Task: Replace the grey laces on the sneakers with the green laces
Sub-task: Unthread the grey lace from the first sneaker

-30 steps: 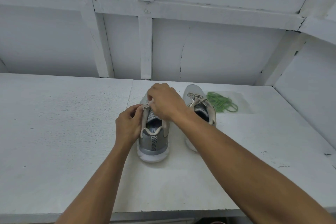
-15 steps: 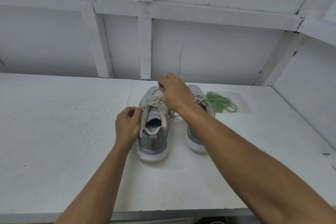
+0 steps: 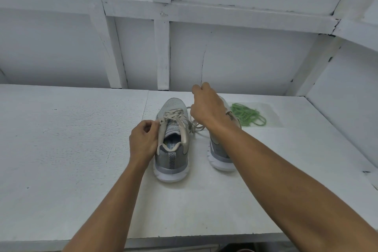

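Right hand [image 3: 206,106] pinches the grey lace [image 3: 196,129] end, held up past the left sneaker [image 3: 171,155]; left hand [image 3: 143,141] pinches that shoe's top eyelet. Lace looks limp and light, best gripped near the tip; the green laces [image 3: 248,116] lie on the surface [image 3: 81,149] nearby

Cloth and matt paint
The sneaker [image 3: 173,108] beside the left hand [image 3: 143,141] was mesh cloth; the counter [image 3: 71,139] beneath was rough and matt.

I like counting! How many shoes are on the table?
2. The left sneaker is held by the left hand; the right sneaker stands beside it, partly hidden behind the right hand.
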Action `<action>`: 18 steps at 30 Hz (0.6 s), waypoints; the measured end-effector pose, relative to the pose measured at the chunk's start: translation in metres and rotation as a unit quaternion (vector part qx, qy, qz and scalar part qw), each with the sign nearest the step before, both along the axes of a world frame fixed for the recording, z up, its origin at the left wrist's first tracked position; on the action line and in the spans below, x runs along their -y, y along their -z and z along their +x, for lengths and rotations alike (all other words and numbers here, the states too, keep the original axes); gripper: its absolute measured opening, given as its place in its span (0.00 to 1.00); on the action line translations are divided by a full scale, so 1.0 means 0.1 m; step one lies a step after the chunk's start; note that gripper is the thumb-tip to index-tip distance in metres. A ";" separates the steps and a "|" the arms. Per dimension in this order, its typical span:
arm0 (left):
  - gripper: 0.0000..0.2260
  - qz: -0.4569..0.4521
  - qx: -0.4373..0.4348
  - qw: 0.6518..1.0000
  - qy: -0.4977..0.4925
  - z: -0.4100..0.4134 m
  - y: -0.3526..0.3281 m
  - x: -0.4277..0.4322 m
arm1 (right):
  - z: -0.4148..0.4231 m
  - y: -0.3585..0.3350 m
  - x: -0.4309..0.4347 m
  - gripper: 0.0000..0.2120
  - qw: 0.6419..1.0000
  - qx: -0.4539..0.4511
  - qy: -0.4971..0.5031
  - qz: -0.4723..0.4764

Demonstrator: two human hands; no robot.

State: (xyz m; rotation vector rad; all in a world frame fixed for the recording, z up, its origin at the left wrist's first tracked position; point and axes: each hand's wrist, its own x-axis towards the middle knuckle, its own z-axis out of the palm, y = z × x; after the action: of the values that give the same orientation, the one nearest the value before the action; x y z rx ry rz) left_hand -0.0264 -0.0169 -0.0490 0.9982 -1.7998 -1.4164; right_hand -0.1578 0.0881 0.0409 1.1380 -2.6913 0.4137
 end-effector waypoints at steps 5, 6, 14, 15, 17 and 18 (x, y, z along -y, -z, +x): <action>0.10 -0.038 0.016 0.999 0.019 0.00 -0.03 0.02 | 0.23 0.10 -0.01 0.14 0.988 0.151 -0.005 -0.015; 0.10 -0.056 0.023 0.998 0.028 -0.01 -0.06 0.02 | 0.28 0.15 -0.01 0.14 0.988 0.156 -0.004 0.003; 0.10 -0.209 0.125 0.954 0.176 -0.18 -0.42 0.12 | 0.44 0.48 -0.07 0.20 0.970 0.199 0.029 -0.136; 0.10 -0.230 0.150 0.940 0.204 -0.23 -0.46 0.12 | 0.46 0.52 -0.08 0.20 0.963 0.209 0.042 -0.164; 0.08 -0.271 0.189 0.912 0.242 -0.31 -0.53 0.12 | 0.50 0.60 -0.08 0.20 0.946 0.234 0.067 -0.216; 0.07 -0.291 0.203 0.900 0.255 -0.35 -0.55 0.12 | 0.52 0.62 -0.08 0.19 0.937 0.247 0.078 -0.234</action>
State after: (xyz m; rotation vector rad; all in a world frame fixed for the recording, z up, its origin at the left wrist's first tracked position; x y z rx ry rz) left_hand -0.0614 -0.0294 0.0062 0.5372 -2.7249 -0.8432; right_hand -0.1062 0.0960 -0.0212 0.7450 -2.7994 1.3846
